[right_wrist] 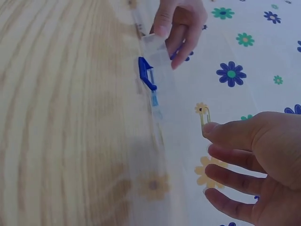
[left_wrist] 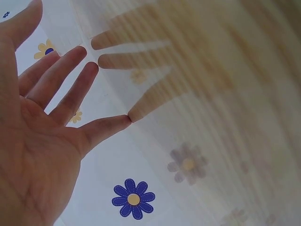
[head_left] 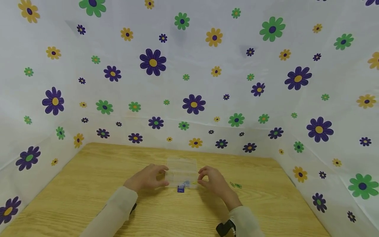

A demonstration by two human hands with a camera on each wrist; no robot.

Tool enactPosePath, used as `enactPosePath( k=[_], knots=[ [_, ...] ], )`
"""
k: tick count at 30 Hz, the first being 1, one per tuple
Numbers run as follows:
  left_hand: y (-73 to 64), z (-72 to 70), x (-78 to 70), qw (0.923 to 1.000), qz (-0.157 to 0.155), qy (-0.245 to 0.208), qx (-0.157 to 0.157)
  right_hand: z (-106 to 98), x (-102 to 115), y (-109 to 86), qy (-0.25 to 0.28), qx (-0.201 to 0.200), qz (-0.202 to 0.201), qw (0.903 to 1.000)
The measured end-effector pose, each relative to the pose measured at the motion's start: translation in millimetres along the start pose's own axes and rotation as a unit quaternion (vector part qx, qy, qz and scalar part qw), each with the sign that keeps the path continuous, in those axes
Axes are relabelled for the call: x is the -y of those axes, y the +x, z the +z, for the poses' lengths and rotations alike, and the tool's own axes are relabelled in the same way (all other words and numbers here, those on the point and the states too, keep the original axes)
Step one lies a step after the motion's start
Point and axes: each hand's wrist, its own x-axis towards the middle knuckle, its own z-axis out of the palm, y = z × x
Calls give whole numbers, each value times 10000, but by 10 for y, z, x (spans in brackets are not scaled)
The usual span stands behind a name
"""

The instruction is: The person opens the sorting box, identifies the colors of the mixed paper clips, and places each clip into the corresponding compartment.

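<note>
Head cam: clear plastic case (head_left: 180, 166) on the table (head_left: 168, 214), my left hand (head_left: 148, 177) at its left edge, blue clip (head_left: 181, 189) at the front, green paperclips (head_left: 238, 186) off to the right. Left wrist cam: fingers spread, pretty straight. Right wrist cam: my right hand (right_wrist: 249, 165) is pinching a yellow paperclip (right_wrist: 202, 123) right by the case.

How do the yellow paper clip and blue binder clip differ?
The yellow paper clip is thin, bent wire; the blue binder clip has a broad body. The right hand holds the yellow one; the blue one sits at the clear plastic's edge. Both are clips.
</note>
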Motion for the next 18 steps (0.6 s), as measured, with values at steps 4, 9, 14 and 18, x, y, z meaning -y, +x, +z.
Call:
enactPosePath(
  k=[4, 9, 14, 18],
  knots=[
    [-18, -5, -6, 10000, 38, 29, -43, 74, 37, 31, -48, -179, -36, 9998],
    [-32, -8, -28, 10000, -15, -49, -41, 122, 54, 43, -160, -319, -34, 9994],
    [-32, -18, -38, 9999, 124, -2, -60, 149, 38, 51, -340, -330, -144, 9988],
    [-28, -23, -30, 9999, 116, -16, -55, 171, 12, 51, -507, -298, -222, 9980]
  ],
)
